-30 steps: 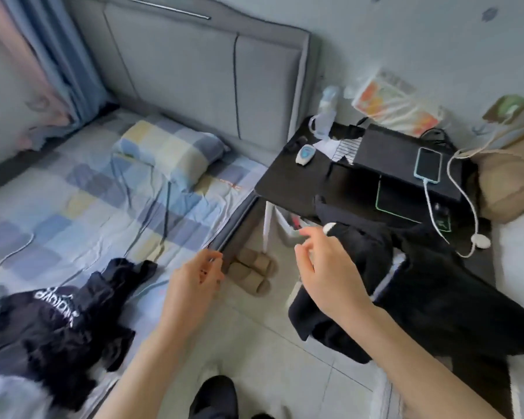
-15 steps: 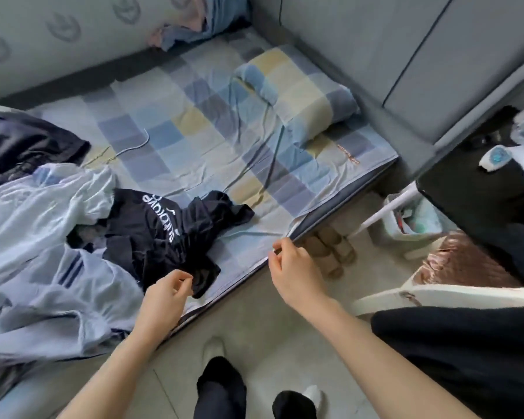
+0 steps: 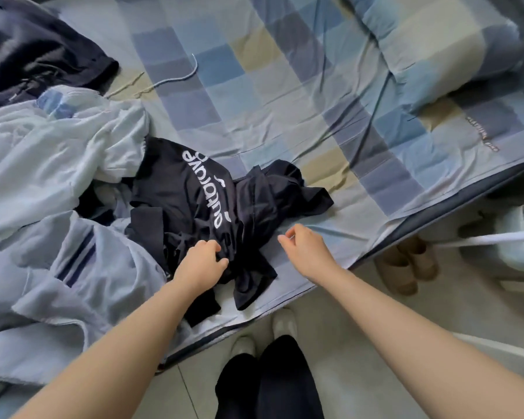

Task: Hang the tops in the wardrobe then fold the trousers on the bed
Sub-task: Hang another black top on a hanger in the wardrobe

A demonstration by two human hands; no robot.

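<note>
Left hand (image 3: 201, 263): fingers curled into the near edge of the black top (image 3: 206, 207), gripping a fold of it.
Right hand (image 3: 306, 249): just right of the top, above the sheet; fingers loosely curled, thumb close to forefinger. Whether they pinch anything I cannot tell.
Black top: crumpled in a heap near the bed's near edge, white lettering across it, one flap hanging toward the edge. Its shape and sleeves cannot be made out.
Pale blue garment (image 3: 49, 182): spread wide on the left, touching and partly under the top; its left and near parts are cut off by the frame.
Dark garment (image 3: 34, 52): far left on the bed, bunched, cut off at the frame; top or trousers, cannot tell.
Bed (image 3: 285, 95): checked sheet, bare and wrinkled right of and beyond the top.
Pillow (image 3: 436, 40): far right corner, cut off at the top.
Cord (image 3: 179, 77): thin, lying on the sheet beyond the clothes; one end hidden under the pale garment.
Bed edge: runs diagonally from lower left to right; floor beyond it.
Slippers (image 3: 406, 267): on the floor beside the bed edge, blurred.
Person's legs (image 3: 270, 382): dark trousers, pale footwear, standing against the bed edge.
</note>
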